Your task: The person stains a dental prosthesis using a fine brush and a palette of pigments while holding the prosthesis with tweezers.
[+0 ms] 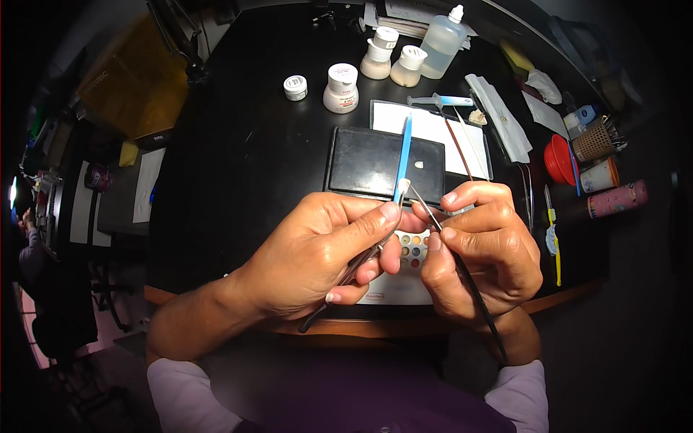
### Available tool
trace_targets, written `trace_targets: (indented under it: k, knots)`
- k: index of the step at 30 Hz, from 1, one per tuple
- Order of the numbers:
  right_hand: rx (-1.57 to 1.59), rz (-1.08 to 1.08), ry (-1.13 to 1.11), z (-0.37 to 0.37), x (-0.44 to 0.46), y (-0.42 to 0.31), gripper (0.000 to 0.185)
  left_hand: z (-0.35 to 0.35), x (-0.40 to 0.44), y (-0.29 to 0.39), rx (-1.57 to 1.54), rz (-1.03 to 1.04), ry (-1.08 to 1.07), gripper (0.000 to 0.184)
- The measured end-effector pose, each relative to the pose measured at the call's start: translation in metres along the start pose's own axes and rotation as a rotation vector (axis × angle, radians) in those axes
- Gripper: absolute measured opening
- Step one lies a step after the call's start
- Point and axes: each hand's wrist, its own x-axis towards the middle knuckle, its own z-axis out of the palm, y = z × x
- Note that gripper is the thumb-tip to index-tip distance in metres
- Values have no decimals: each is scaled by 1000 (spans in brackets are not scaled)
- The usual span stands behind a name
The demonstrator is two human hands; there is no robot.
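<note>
My left hand (328,242) is closed on slim dark-handled tweezers (351,273). At their tip sits a small whitish tooth-shaped piece (404,185), like a dental crown. My right hand (484,252) pinches a thin black-handled brush (469,285) like a pen, its fine tip at or very near the crown. The fingertips of both hands come close together just below it. A blue stick (405,148) runs upward behind the crown; whether it lies on the black case or is held, I cannot tell. Below the hands, a white palette (393,294) with several coloured wells is partly covered.
Beyond my hands lies a black case (361,159) with a small white piece (419,165) on it. Behind are a white tile (390,115), a syringe (440,101), a powder jar (341,90) and a squeeze bottle (442,45). A red bowl (558,160) stands right.
</note>
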Motion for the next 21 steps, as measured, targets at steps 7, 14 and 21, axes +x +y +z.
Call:
trace_targets:
  k: [7, 14, 21]
  knots:
    - [8, -4, 39, 0, 3, -1, 23, 0, 0, 0, 11, 6, -1, 42]
    - [9, 13, 31, 0, 1, -1, 22, -1, 1, -2, 34, 29, -14, 41]
    - [31, 18, -11, -2, 2, -5, 23, 1, 1, -1, 52, 29, 9, 41]
